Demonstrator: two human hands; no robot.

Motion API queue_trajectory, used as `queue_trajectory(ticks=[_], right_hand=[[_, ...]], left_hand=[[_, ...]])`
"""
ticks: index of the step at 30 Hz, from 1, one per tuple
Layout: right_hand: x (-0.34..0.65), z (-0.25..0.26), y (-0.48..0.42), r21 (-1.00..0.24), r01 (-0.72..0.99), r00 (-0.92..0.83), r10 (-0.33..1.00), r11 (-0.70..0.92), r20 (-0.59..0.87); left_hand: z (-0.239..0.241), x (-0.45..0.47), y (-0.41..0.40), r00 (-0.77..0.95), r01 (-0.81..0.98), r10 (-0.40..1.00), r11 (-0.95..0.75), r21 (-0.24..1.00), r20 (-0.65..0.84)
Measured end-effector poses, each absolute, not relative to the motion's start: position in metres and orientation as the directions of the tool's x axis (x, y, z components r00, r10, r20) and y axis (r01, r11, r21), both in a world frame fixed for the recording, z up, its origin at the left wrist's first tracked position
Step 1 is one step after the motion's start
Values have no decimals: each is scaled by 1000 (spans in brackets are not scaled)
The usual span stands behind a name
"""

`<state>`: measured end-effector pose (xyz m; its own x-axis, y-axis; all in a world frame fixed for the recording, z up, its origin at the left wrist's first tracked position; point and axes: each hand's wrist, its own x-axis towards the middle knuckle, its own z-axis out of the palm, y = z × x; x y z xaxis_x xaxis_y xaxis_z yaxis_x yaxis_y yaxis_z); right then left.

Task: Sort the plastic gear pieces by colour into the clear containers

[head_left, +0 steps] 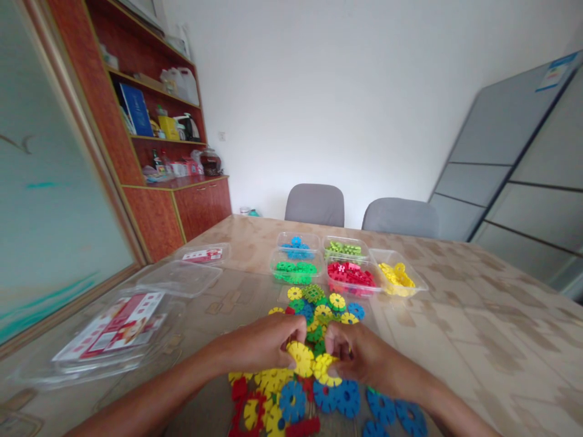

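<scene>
Yellow notched discs (301, 359), pinched in the left hand (280, 341) and right hand (357, 351), are on the near side of the red-piece tub (353, 290), with green pieces (295, 273) to its left.

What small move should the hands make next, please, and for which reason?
Perhaps the left hand should bring its yellow disc onto the yellow pieces in the right hand: the colours match, and both hands pinch them almost edge to edge.
</scene>
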<state>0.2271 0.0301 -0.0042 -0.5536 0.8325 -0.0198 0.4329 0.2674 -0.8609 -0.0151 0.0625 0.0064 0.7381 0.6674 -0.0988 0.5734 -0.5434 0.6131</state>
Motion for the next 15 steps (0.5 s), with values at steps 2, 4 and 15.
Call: queue_trajectory(ticks=[2,4,15], right_hand=[[228,-3,32,-870,416,-561,828,265,-16],[228,-3,32,-874,415,-559,829,253,-26],[231,-1,37,-826,428,-538,838,367,94]], left_hand=[[4,-16,65,748,556,660,-562,613,-73],[2,-16,67,749,549,659,-564,617,-63],[7,-11,71,697,511,717,-461,725,-35]])
